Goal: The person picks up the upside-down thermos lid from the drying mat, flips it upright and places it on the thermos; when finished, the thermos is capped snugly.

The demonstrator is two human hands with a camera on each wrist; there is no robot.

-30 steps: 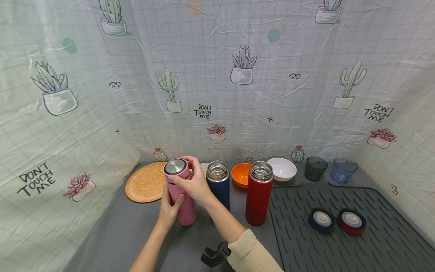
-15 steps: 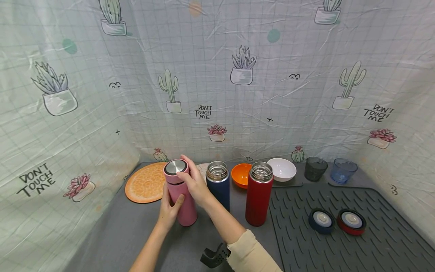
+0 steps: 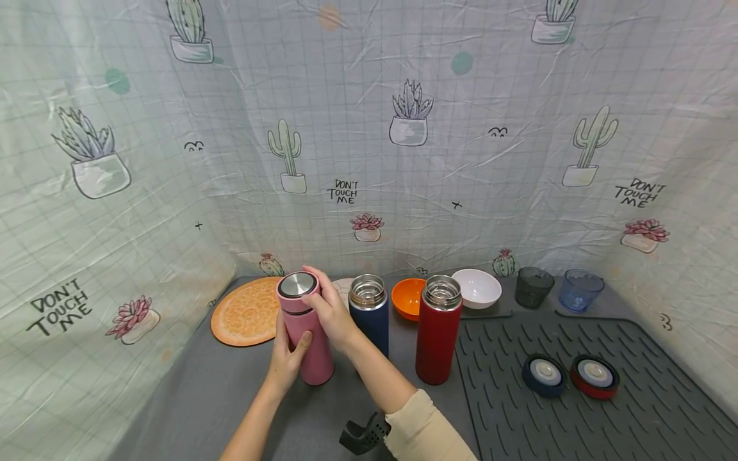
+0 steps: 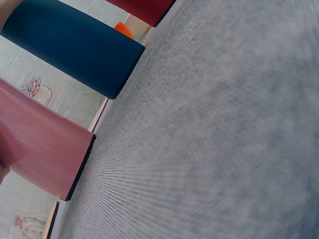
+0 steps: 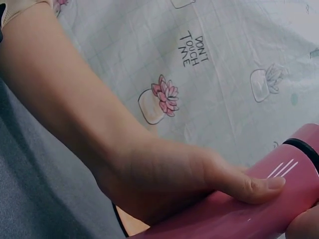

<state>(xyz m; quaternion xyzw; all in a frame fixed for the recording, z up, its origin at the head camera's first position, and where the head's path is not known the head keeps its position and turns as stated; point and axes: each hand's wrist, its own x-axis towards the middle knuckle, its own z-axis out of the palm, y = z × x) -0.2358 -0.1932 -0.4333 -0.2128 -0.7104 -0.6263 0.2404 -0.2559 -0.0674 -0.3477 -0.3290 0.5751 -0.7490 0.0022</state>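
Fingers of the right hand [image 3: 330, 312] curl around the lid [image 3: 296, 289] of a pink flask [image 3: 307, 334], gripping its rim from the right side, with the steel cap top left uncovered. The left hand [image 3: 286, 358] wraps the lower body of the flask, thumb across the front, as the right wrist view also shows [image 5: 164, 174]. Both hands are clamped on the flask, which stands upright on the grey table [image 3: 219, 390]. Judging from this grip, the lid is being turned; it would go best with the lower hand holding the body firm against the table while the upper fingers twist level, so the flask does not tip. Just right of the hands stands a blue flask [image 3: 369, 314] with no lid, then a red flask [image 3: 439, 328], also open. Behind them sit an orange bowl [image 3: 406, 297] and a white bowl [image 3: 476, 287].
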